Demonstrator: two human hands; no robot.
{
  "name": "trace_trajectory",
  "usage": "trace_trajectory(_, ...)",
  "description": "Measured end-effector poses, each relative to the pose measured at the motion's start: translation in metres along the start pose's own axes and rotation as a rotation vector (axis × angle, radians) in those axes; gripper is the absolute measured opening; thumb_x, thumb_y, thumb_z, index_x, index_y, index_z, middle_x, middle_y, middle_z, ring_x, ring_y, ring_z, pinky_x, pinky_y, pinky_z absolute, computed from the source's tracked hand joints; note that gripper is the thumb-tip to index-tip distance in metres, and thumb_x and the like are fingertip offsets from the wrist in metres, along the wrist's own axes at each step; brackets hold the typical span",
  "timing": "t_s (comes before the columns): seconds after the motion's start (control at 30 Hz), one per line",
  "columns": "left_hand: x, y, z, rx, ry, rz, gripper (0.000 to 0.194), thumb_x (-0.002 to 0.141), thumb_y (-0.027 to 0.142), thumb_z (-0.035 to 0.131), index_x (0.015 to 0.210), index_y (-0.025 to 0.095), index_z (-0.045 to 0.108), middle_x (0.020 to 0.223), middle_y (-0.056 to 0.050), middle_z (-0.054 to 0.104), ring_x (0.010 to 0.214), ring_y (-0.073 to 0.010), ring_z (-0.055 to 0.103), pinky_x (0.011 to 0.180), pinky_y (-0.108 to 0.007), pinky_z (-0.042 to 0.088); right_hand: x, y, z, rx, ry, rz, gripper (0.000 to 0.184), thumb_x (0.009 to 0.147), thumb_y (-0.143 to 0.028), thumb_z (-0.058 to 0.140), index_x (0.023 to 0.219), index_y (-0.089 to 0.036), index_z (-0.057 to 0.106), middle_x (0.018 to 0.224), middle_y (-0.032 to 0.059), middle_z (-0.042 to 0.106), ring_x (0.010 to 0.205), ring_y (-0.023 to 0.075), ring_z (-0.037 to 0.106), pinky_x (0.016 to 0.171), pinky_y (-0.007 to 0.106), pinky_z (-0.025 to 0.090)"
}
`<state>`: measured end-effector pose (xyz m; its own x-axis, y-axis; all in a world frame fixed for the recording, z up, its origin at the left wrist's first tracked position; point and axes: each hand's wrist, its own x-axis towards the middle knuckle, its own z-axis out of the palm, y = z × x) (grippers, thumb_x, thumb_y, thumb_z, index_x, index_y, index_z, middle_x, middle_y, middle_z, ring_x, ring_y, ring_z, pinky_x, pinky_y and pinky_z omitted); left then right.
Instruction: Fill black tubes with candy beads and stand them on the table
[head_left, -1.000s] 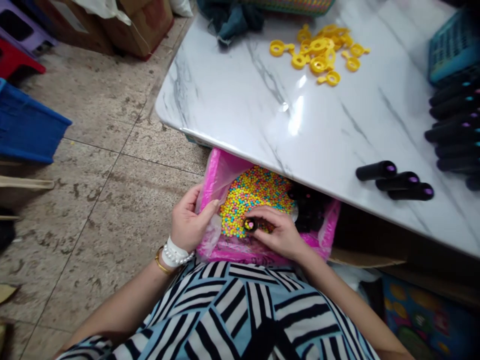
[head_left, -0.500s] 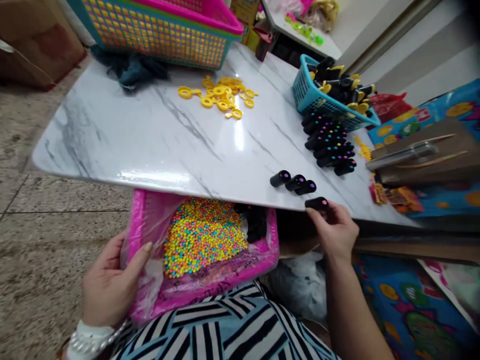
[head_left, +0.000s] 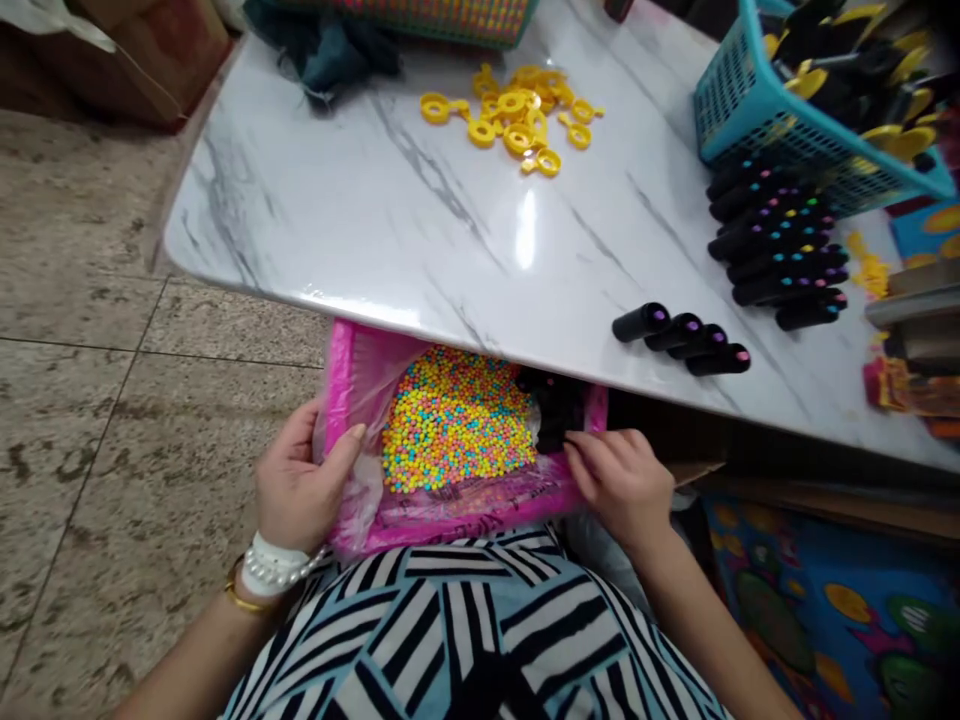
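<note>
A pink plastic tray point(head_left: 341, 375), lined with clear plastic, sits in my lap, partly under the table edge. Small yellow, blue and pink beads point(head_left: 457, 420) fill its middle, and black tubes point(head_left: 553, 412) lie at its right end. With the thumb on top, my left hand point(head_left: 304, 480) grips the tray's left side. My right hand point(head_left: 622, 480) is over the tray's right rim, its fingers curled and their tips against the black tubes; whether one is held is hidden. A short row of black tubes point(head_left: 718, 359) with coloured bead ends lies near the table edge.
The white marbled table point(head_left: 315, 220) bears yellow ring-shaped pieces point(head_left: 517, 115), a dark cloth point(head_left: 330, 55) and a larger group of black tubes point(head_left: 780, 240). A blue basket point(head_left: 817, 130) of black and yellow parts stands at right. A cardboard box point(head_left: 150, 60) is at upper left.
My right hand has put a black tube with a pink bead end down beside the row on the table and moved into the tray's right end. My left hand stays on the tray.
</note>
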<state>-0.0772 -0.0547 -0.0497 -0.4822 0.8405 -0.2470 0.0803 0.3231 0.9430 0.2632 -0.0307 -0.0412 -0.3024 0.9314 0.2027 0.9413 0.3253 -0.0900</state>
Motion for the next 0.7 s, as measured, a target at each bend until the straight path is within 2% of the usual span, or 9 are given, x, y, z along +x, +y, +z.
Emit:
trace_trajectory(0.07,0.0,0.002,0.002,0.017,-0.008,0.041,0.053,0.075,0.043,0.076,0.119,0.016,0.065,0.107,-0.007,0.075,0.089,-0.0225,0.071,0.081,-0.032,0.059,0.004,-0.016,0.007,-0.21,-0.339,-0.116,0.016,0.09,-0.022,0.063,0.102,-0.019,0.072,0.089,0.0088,0.068,0.081,0.0219,0.061,0.068,0.032,0.046)
trace_trajectory(0.13,-0.001,0.002,0.003,0.049,-0.023,0.086,0.051,0.076,0.042,0.074,0.118,0.014,0.066,0.104,-0.007,0.075,0.087,-0.0218,0.071,0.082,-0.032,0.059,0.011,-0.026,0.015,-0.373,-0.51,-0.127,0.017,0.09,-0.017,0.059,0.103,-0.018,0.071,0.092,0.0112,0.066,0.081,0.0248,0.061,0.063,0.033,0.043)
trace_trajectory(0.2,-0.001,0.001,0.003,0.065,-0.032,0.118,0.048,0.079,0.041,0.072,0.117,0.014,0.066,0.103,-0.007,0.075,0.087,-0.0211,0.071,0.083,-0.032,0.058,0.018,-0.031,0.022,-0.454,-0.573,-0.149,0.018,0.093,-0.016,0.054,0.102,-0.018,0.07,0.093,0.0123,0.064,0.082,0.0269,0.061,0.061,0.033,0.041)
trace_trajectory(0.27,-0.003,-0.001,0.003,0.046,-0.03,0.133,0.047,0.08,0.04,0.071,0.119,0.014,0.065,0.106,-0.007,0.075,0.09,-0.0209,0.071,0.085,-0.032,0.058,0.022,-0.033,0.025,-0.477,-0.583,-0.208,0.019,0.094,-0.015,0.051,0.101,-0.018,0.069,0.094,0.0128,0.063,0.083,0.0282,0.061,0.062,0.034,0.042)
trace_trajectory(0.4,-0.004,-0.005,0.0,0.025,-0.032,0.145,0.046,0.08,0.037,0.071,0.12,0.014,0.065,0.109,-0.007,0.075,0.094,-0.0215,0.071,0.087,-0.033,0.057,0.027,-0.031,0.007,-0.45,-0.537,-0.324,0.015,0.09,-0.012,0.055,0.095,-0.018,0.068,0.093,0.0131,0.062,0.084,0.0287,0.06,0.064,0.035,0.045)
trace_trajectory(0.47,-0.004,-0.005,-0.001,0.028,-0.031,0.153,0.044,0.081,0.037,0.07,0.118,0.014,0.065,0.107,-0.007,0.075,0.092,-0.0212,0.071,0.086,-0.033,0.057,0.031,-0.03,-0.005,-0.325,-0.486,-0.345,0.01,0.088,-0.013,0.06,0.095,-0.017,0.067,0.094,0.0125,0.063,0.085,0.0279,0.06,0.066,0.035,0.047)
trace_trajectory(0.53,-0.004,-0.005,-0.001,0.016,-0.03,0.161,0.043,0.081,0.036,0.07,0.117,0.014,0.065,0.106,-0.006,0.075,0.091,-0.021,0.071,0.085,-0.032,0.057,0.035,-0.03,-0.006,-0.013,-0.476,-0.367,0.013,0.089,-0.02,0.064,0.101,-0.018,0.066,0.094,0.0097,0.064,0.084,0.0239,0.061,0.068,0.032,0.05)
trace_trajectory(0.63,-0.004,-0.003,0.001,-0.002,-0.036,0.165,0.042,0.081,0.035,0.07,0.116,0.013,0.065,0.106,-0.007,0.076,0.091,-0.0212,0.071,0.084,-0.033,0.057,0.04,-0.036,0.019,0.539,-0.486,-0.335,0.031,0.09,-0.028,0.066,0.12,-0.02,0.061,0.094,0.0042,0.067,0.075,0.0159,0.064,0.068,0.027,0.054)
trace_trajectory(0.7,-0.004,-0.003,0.002,-0.007,-0.044,0.166,0.041,0.081,0.034,0.07,0.117,0.014,0.065,0.106,-0.006,0.076,0.092,-0.021,0.071,0.085,-0.033,0.057,0.041,-0.043,0.042,0.71,-0.444,-0.305,0.033,0.092,-0.028,0.065,0.124,-0.022,0.061,0.098,0.0039,0.07,0.078,0.0154,0.066,0.073,0.028,0.056)
